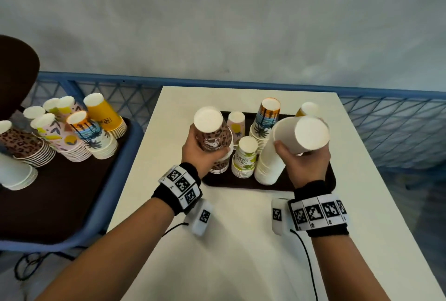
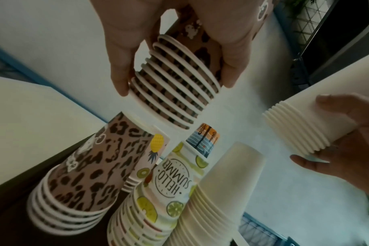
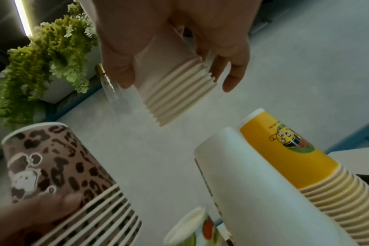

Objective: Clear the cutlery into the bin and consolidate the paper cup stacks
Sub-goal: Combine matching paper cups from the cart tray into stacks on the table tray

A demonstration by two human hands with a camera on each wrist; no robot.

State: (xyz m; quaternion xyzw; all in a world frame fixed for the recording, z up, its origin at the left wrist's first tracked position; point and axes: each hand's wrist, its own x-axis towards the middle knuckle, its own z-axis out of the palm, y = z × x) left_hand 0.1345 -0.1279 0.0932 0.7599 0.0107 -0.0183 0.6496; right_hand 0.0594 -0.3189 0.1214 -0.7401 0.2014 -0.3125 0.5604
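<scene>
My left hand [image 1: 205, 153] grips a lifted stack of leopard-print cups [image 1: 212, 134] upside down, just above a shorter leopard stack [image 2: 91, 166] standing on the dark tray [image 1: 241, 183]. My right hand [image 1: 296, 156] grips a tilted stack of plain white cups [image 1: 309, 134], held over the tall white stack [image 1: 270, 158] on the same tray. In the right wrist view the thumb and fingers [image 3: 230, 81] curl round the white stack's rims [image 3: 173, 93]. No cutlery or bin shows in any view.
The tray also carries a lime stack [image 1: 246, 156], a pineapple stack [image 1: 236, 122], a palm-print stack [image 1: 268, 117] and a yellow stack [image 1: 307, 109]. At the left, a second dark tray [image 1: 60, 192] on a blue cart bears several stacks. Blue mesh railing [image 1: 386, 117] runs behind the white table [image 1: 229, 240].
</scene>
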